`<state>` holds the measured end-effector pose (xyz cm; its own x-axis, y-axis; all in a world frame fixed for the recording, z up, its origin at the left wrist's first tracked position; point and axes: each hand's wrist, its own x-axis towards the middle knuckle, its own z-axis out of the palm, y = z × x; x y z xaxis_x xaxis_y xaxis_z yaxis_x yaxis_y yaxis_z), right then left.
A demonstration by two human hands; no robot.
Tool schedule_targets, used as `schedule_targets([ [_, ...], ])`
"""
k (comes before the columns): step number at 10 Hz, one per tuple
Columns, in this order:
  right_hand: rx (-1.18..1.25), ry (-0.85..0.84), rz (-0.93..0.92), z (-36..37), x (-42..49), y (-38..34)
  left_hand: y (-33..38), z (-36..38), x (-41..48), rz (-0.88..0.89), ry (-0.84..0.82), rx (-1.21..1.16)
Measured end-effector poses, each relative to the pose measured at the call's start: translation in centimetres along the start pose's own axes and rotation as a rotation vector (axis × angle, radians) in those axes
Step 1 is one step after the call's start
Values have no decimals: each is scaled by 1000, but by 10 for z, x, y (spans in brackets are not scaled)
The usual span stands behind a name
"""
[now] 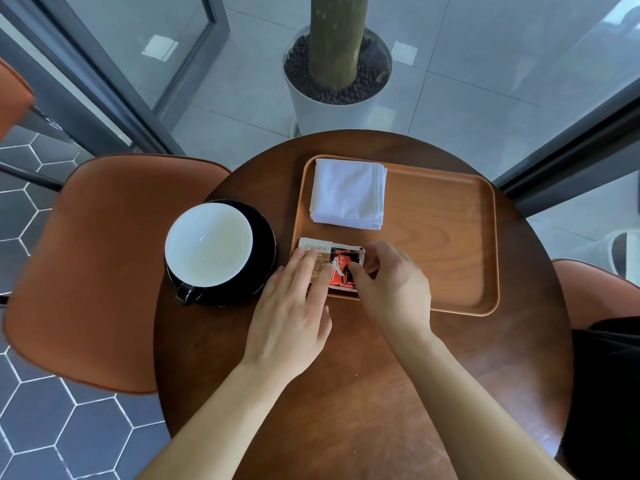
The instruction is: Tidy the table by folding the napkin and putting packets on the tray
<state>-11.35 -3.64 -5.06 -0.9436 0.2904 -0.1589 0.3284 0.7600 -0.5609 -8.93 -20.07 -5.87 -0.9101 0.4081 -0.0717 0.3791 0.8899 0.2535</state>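
Note:
A white napkin (pixel 349 194), folded into a square, lies in the far left corner of the wooden tray (pixel 450 237). Two packets sit side by side in the tray's near left corner: a white one (pixel 315 247) and a red and black one (pixel 343 268). My left hand (pixel 294 313) lies flat with straight fingers pressing the white packet. The fingers of my right hand (pixel 391 285) curl around the right edge of the red and black packet, with the index fingertip on top of it.
A white cup (pixel 209 244) on a black saucer (pixel 263 237) stands left of the tray on the round wooden table (pixel 346 393). Orange chairs (pixel 104 271) flank the table. A white planter (pixel 336 98) with a trunk stands on the floor beyond the far edge.

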Motion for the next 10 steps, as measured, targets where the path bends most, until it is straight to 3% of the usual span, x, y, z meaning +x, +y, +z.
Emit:
schedule_targets([
  [10, 74, 22, -141, -17, -6, -2, 9, -13, -9, -4, 5, 24],
])
